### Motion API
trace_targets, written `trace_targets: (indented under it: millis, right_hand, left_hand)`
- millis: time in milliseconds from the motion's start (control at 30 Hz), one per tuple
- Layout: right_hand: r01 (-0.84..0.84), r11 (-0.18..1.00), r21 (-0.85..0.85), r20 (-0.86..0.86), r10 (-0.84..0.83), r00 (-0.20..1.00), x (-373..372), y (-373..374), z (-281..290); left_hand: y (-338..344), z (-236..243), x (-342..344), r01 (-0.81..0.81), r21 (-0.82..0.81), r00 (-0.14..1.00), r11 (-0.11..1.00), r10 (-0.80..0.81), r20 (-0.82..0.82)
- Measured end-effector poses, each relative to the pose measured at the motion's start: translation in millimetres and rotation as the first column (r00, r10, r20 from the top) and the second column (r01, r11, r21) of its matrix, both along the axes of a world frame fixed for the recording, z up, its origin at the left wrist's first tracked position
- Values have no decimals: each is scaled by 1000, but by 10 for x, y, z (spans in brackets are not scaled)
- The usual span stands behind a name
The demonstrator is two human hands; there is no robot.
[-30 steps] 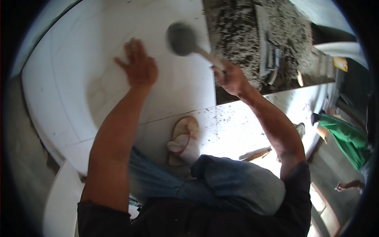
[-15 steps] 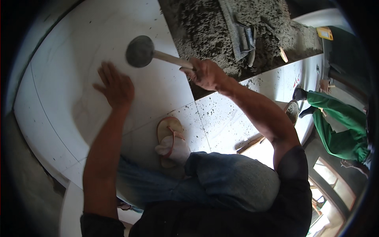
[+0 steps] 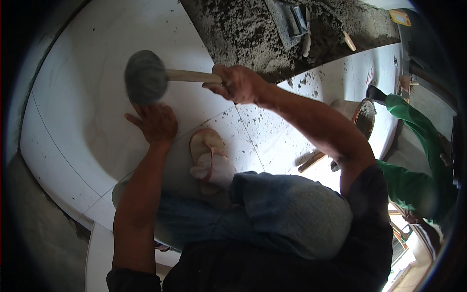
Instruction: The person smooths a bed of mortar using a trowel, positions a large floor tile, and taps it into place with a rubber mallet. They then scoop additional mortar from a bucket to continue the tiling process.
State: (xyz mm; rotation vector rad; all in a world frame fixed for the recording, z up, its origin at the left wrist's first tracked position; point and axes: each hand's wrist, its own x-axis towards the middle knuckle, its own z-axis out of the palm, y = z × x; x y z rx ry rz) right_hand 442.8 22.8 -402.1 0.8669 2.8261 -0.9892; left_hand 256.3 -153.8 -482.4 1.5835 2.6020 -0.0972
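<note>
My right hand [image 3: 236, 82] grips the wooden handle of a mallet, whose dark round head [image 3: 145, 75], slightly blurred, hangs over the white marbled tile [image 3: 82, 68] and hides some fingertips of my left hand. That left hand [image 3: 155, 121] rests with fingers spread on the tile, below the head. Beyond the tile's edge lies a bed of rough grey mortar [image 3: 233, 34] holding a flat trowel [image 3: 287, 27] and a tool with a pale wooden handle [image 3: 349, 41]. My sandalled foot [image 3: 206, 160] is on the tiles beneath me.
A co-worker in green trousers [image 3: 408, 114] is at the right, beside a bucket [image 3: 365, 119]. A wooden-handled tool [image 3: 311, 161] lies on the speckled tiles. A yellow item [image 3: 400, 17] sits at the far right corner of the mortar. A wall [image 3: 44, 194] curves along the left.
The mallet has swung leftward, to above my left hand. My left hand first shifted left and down in view, then slightly right. The co-worker's legs have changed position.
</note>
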Motion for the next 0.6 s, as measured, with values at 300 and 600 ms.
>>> trace_targets:
  millis: [300, 600]
  right_hand:
    - [21, 982, -187, 245, 26, 969, -87, 93, 9]
    - [-28, 999, -33, -77, 25, 997, -111, -138, 85]
  left_hand:
    - [-42, -65, -24, 7, 41, 999, 999, -5, -33]
    - [-66, -113, -44, -2, 40, 1000, 999, 3, -6]
